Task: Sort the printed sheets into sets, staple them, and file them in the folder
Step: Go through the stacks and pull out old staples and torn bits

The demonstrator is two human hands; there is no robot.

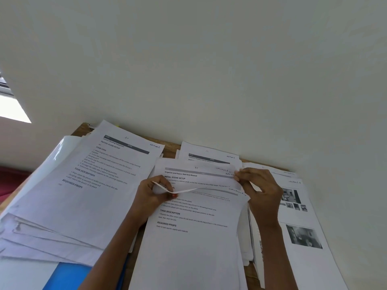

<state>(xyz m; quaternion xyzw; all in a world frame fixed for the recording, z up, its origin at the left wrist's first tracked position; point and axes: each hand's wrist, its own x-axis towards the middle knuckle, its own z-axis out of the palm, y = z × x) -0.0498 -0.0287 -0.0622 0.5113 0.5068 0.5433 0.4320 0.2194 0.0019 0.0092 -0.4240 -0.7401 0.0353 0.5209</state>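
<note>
Eyes on the middle stack (194, 237), lying flat on the desk (168, 150) right in front of the person. The top sheet (188, 190) is curling back at its far edge, and that's the left hand (150, 195), thumb and fingers pinched on the sheet's left corner and peeling it up. The right hand (261, 189) has fingertips clamped on the stack's far right corner, I'd say to pin the rest while the headings underneath get read. Looks like sorting by section; no stapler in sight.

Around it, the piles look like sets in progress. There's a fanned left pile (100, 185) topped by a screen-cleaning page, a back pile (209, 155) tucked against the wall (209, 59), and a right pile (301, 227) showing photos. A blue folder (67, 275) waits at the near left, partly under the paper and handy for filing.
</note>
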